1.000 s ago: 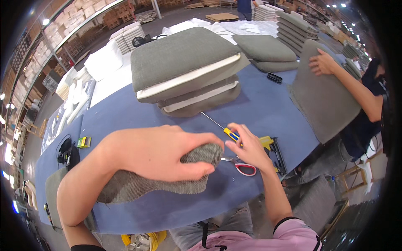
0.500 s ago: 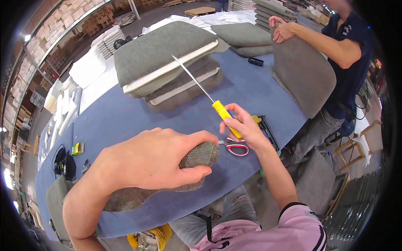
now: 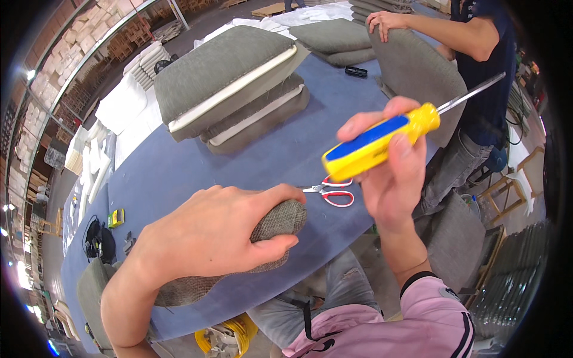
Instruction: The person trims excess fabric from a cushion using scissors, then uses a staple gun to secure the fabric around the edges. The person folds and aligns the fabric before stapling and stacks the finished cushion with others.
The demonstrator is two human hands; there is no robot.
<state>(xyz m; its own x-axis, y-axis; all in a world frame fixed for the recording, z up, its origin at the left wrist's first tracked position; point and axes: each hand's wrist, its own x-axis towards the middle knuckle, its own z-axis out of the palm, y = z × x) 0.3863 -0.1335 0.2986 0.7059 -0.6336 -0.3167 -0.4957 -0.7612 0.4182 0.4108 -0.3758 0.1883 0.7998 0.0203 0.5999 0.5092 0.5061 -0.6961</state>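
My left hand [image 3: 209,232] is closed over the edge of a grey fabric-covered cushion [image 3: 280,224], its thumb and fingers pinching the rounded end; much of the cushion lies hidden under the hand and forearm. Raised toward the camera, my right hand [image 3: 394,173] grips a screwdriver [image 3: 382,140] with a yellow and blue handle. Its metal shaft points up to the far right, away from the cushion. On the blue tabletop [image 3: 250,170], between the two hands, lie scissors [image 3: 331,194] with red and white handles.
Grey padded cushions [image 3: 227,77] are stacked at the table's far side. At right, a co-worker's hand [image 3: 385,24] holds a large grey panel [image 3: 418,71] upright. A black object [image 3: 356,71], a small yellow-green box [image 3: 116,218] and a black pouch [image 3: 98,238] lie on the table.
My right hand has risen and swung right with the screwdriver, turning its tip from far left to far right. My left hand keeps its hold on the cushion. The co-worker's hands have shifted.
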